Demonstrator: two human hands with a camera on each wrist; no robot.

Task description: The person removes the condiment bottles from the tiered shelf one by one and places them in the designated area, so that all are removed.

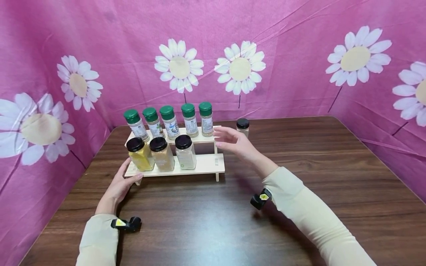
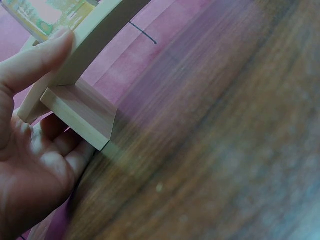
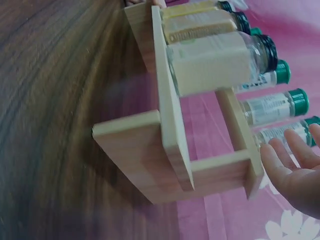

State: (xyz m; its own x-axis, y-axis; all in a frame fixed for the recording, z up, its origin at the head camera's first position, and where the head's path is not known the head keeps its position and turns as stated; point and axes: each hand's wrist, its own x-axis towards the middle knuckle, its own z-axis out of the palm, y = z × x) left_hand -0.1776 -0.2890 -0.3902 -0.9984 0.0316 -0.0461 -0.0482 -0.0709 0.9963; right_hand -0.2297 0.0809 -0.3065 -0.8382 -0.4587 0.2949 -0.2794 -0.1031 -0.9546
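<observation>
A two-tier wooden spice rack (image 1: pixel 203 169) stands on the table. My left hand (image 1: pixel 120 184) grips its lower left corner, the thumb (image 2: pixel 47 55) on the lower shelf's front edge and the other fingers round the end by the leg. On the lower shelf are three black-capped jars: a yellow one (image 1: pixel 144 158), a tan one (image 1: pixel 163 159) and a pale one (image 1: pixel 186 157). Several green-capped shakers (image 1: pixel 191 123) line the upper shelf. My right hand (image 1: pixel 234 143), fingers loosely extended, is beside the upper shelf's right end, near the rightmost shaker (image 1: pixel 206 123). Whether it touches the shelf, I cannot tell.
Behind the right hand, a black-capped jar (image 1: pixel 243 126) stands on the brown wooden table (image 1: pixel 186 218), its lower part hidden. A pink cloth (image 1: pixel 213 33) with large white daisies hangs behind the table and at both sides.
</observation>
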